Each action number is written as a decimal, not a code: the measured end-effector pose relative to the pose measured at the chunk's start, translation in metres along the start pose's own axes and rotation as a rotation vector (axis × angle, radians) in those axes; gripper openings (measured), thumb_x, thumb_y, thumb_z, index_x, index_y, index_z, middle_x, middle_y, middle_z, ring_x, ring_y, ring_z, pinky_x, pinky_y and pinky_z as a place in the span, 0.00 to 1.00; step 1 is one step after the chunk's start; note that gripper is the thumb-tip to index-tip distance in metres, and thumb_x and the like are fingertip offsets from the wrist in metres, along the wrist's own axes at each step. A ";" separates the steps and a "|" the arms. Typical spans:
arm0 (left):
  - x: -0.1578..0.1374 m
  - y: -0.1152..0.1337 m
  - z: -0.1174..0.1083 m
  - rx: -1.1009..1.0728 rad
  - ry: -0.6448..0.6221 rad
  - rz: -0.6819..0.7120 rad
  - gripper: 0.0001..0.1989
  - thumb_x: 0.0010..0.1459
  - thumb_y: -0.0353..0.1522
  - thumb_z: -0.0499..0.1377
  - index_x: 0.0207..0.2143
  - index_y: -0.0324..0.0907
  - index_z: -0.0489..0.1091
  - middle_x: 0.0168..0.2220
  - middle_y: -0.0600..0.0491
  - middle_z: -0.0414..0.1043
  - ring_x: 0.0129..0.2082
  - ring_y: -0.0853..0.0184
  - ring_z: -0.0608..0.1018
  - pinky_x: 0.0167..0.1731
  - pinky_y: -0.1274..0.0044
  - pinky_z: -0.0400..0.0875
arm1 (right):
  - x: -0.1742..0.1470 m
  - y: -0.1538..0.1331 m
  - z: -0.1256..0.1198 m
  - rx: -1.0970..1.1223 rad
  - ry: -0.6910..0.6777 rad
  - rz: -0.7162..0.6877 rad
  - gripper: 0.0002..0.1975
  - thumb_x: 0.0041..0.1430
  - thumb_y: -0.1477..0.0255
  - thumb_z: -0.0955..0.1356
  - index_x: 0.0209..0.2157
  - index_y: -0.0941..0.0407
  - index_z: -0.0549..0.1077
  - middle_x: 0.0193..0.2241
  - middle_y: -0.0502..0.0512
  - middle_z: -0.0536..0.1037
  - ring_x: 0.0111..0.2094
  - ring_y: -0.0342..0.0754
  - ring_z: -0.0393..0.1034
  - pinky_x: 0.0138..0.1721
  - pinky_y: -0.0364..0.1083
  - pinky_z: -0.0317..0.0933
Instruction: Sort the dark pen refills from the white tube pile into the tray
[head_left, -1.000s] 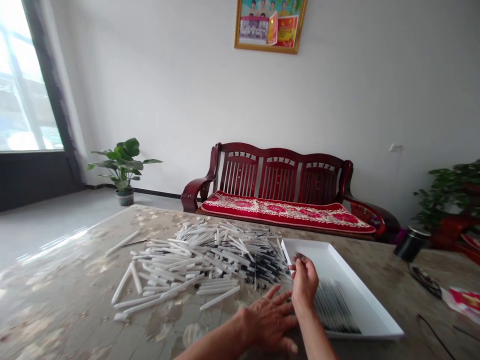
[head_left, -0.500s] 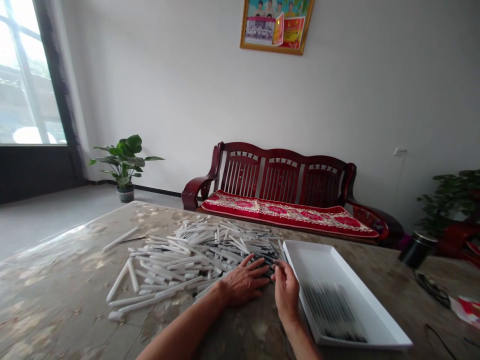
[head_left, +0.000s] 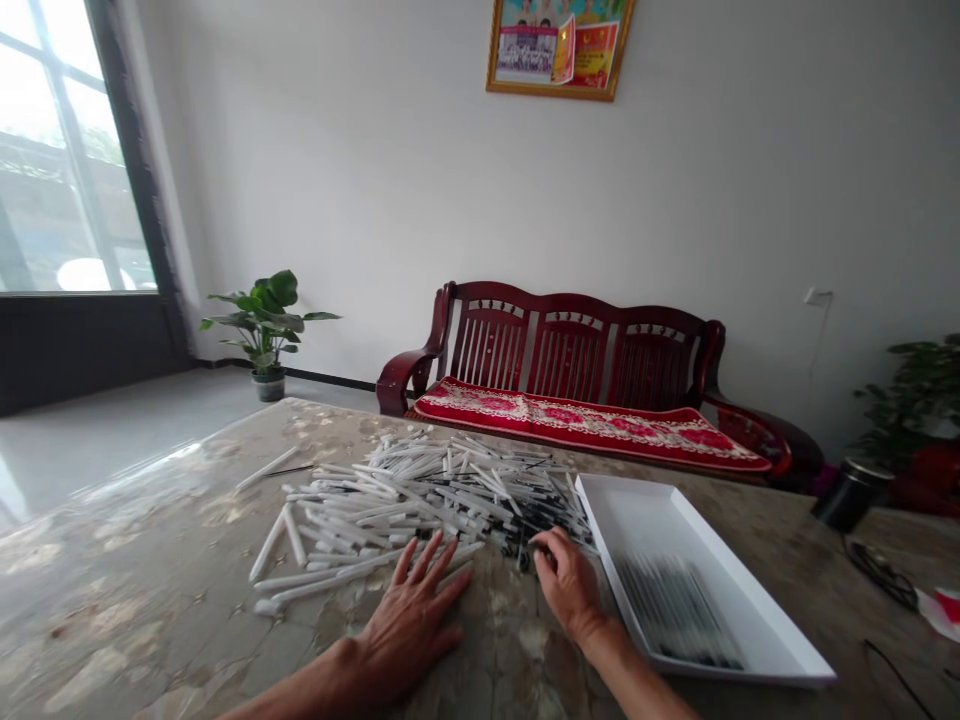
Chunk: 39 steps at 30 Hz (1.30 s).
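Observation:
A large heap of white pen barrels [head_left: 360, 510] spreads over the table, its pieces lying crosswise. Darker parts, black and small, gather at its right end, where black pieces [head_left: 525, 552] lie close to my right hand [head_left: 568, 585]. That hand is pinched, thumb against fingers, with something dark and small at the fingertips; its kind is not clear. My left hand [head_left: 416, 610] is open, palm down, fingers spread at the heap's near edge. Right of my right hand lies a shallow white box [head_left: 739, 570], holding a row of slim clear-and-dark pens [head_left: 679, 605], slightly blurred.
The patterned table [head_left: 150, 590] fills the foreground. One white barrel [head_left: 266, 468] and a thin dark rod lie apart at left. A black canister [head_left: 853, 492] and cables [head_left: 881, 575] are at right. Behind stand a red wooden bench [head_left: 577, 360] and a potted plant [head_left: 268, 330].
My left hand has drawn back from the dark parts, toward the left and nearer me. My right hand stays by the box, pulled slightly nearer and still pinched. The view has shifted a little.

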<state>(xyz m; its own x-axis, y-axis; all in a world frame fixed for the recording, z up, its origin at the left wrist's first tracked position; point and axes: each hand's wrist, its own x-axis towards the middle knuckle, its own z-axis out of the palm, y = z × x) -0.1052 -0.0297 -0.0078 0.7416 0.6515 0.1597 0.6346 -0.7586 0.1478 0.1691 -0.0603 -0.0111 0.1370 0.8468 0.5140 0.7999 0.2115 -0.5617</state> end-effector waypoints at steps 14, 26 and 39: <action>0.062 -0.028 0.011 0.119 0.167 0.025 0.35 0.56 0.39 0.64 0.65 0.53 0.57 0.69 0.43 0.54 0.69 0.50 0.53 0.63 0.50 0.45 | 0.011 0.004 0.023 -0.412 -0.083 -0.104 0.12 0.56 0.81 0.65 0.35 0.50 0.75 0.36 0.52 0.77 0.37 0.49 0.76 0.36 0.43 0.65; 0.055 0.016 -0.001 0.192 0.103 -0.136 0.09 0.62 0.26 0.53 0.40 0.42 0.71 0.41 0.45 0.71 0.43 0.55 0.71 0.45 0.63 0.66 | 0.015 -0.003 0.033 -0.571 -0.131 -0.341 0.15 0.60 0.86 0.63 0.33 0.52 0.74 0.34 0.51 0.77 0.36 0.47 0.74 0.34 0.41 0.61; 0.078 -0.004 0.007 0.119 0.128 -0.209 0.09 0.63 0.28 0.53 0.42 0.46 0.71 0.43 0.50 0.72 0.44 0.61 0.74 0.42 0.72 0.69 | 0.017 -0.001 0.038 -0.572 -0.084 -0.290 0.16 0.61 0.86 0.61 0.32 0.51 0.72 0.34 0.51 0.76 0.36 0.47 0.73 0.36 0.43 0.61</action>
<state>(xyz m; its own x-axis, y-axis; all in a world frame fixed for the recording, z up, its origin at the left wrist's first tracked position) -0.0489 0.0240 -0.0029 0.5633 0.7840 0.2607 0.7977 -0.5983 0.0758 0.1487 -0.0271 -0.0263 -0.1596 0.8346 0.5272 0.9857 0.1640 0.0388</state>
